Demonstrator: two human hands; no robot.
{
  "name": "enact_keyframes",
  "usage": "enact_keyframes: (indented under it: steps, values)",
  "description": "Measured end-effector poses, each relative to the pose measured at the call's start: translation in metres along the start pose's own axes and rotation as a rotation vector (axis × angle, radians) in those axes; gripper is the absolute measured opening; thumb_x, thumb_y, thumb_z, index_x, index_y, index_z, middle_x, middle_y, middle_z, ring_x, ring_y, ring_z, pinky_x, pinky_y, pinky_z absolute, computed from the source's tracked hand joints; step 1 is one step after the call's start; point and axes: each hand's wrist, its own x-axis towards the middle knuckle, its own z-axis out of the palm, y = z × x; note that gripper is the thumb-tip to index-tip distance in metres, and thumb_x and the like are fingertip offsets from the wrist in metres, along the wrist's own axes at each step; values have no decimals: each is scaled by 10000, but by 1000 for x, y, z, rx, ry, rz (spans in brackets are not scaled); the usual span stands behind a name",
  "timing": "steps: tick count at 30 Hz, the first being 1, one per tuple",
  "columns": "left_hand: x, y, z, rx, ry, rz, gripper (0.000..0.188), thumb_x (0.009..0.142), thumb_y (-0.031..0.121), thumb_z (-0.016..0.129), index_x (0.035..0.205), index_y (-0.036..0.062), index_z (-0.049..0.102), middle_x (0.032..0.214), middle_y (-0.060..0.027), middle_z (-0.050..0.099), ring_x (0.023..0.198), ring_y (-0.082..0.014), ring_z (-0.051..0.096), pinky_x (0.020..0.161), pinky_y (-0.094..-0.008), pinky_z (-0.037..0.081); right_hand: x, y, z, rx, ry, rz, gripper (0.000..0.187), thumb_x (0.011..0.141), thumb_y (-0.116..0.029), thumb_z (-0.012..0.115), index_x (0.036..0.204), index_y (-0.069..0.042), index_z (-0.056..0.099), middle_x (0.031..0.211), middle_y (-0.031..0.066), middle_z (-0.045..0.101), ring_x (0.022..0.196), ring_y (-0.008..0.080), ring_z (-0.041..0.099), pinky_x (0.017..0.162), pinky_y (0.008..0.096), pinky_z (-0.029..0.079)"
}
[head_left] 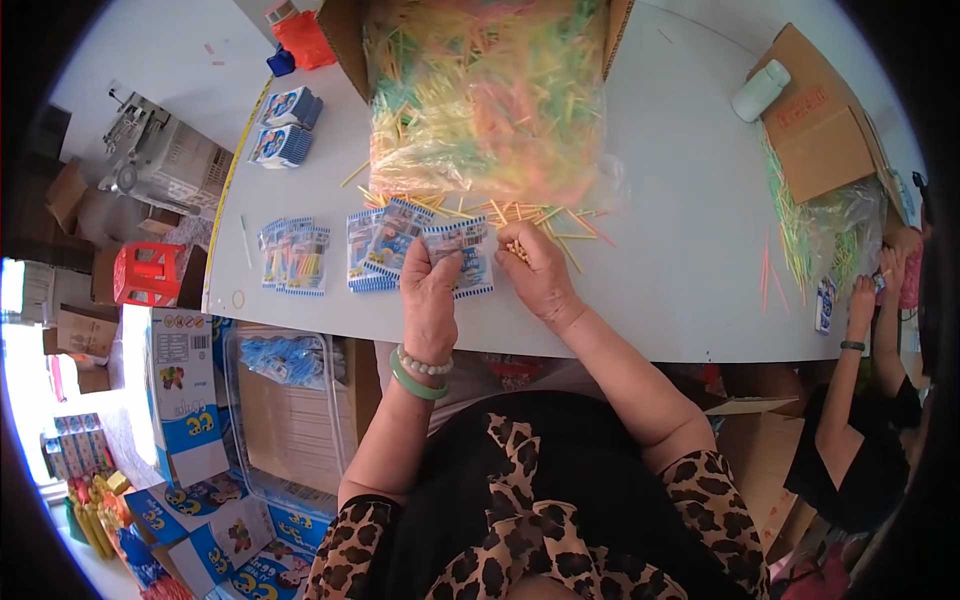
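My left hand (pixel 430 297) pinches a small clear packet (pixel 472 262) with blue striped edges, held just above the table's near side. Close on its right, my right hand (pixel 540 273) is closed round a small bunch of thin sticks (pixel 517 251), their pale ends showing between the fingers. Beside my left hand lies a stack of like packets (pixel 374 262), partly overlapped. Further left is a fanned group of packets (pixel 297 257) with coloured sticks inside. Loose yellow and pink sticks (pixel 565 222) lie scattered beyond my hands.
A big plastic bag of coloured sticks (pixel 480 110) spills from a carton at the far side. Two packet bundles (pixel 283 146) stand at the far left. Rightward, a co-worker's hands (pixel 875 280) work beside another stick pile (pixel 800 235). A clear bin (pixel 285 410) sits below the left edge.
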Motion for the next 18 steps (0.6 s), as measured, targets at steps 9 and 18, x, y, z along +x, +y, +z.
enact_keyframes:
  steps: [9, 18]
  values:
    - [-2, -2, -18, 100, -132, -56, 213, 846, -46, 558, 1020, 50, 635, 965, -9, 655, 864, -85, 595, 742, -232, 493, 1, 3, 3, -193, -1, -200, 173, 825, 9, 602, 988, -31, 560, 814, 80, 579, 773, 184, 591, 704, 285, 469]
    - [2, -14, -29, 198, -92, -43, 111, 901, 54, 586, 797, 34, 620, 764, 67, 541, 702, -21, 438, 606, -206, 382, 13, -45, -16, 225, -83, 148, 107, 914, -45, 544, 1017, -29, 571, 847, 0, 571, 773, 88, 545, 674, 227, 450]
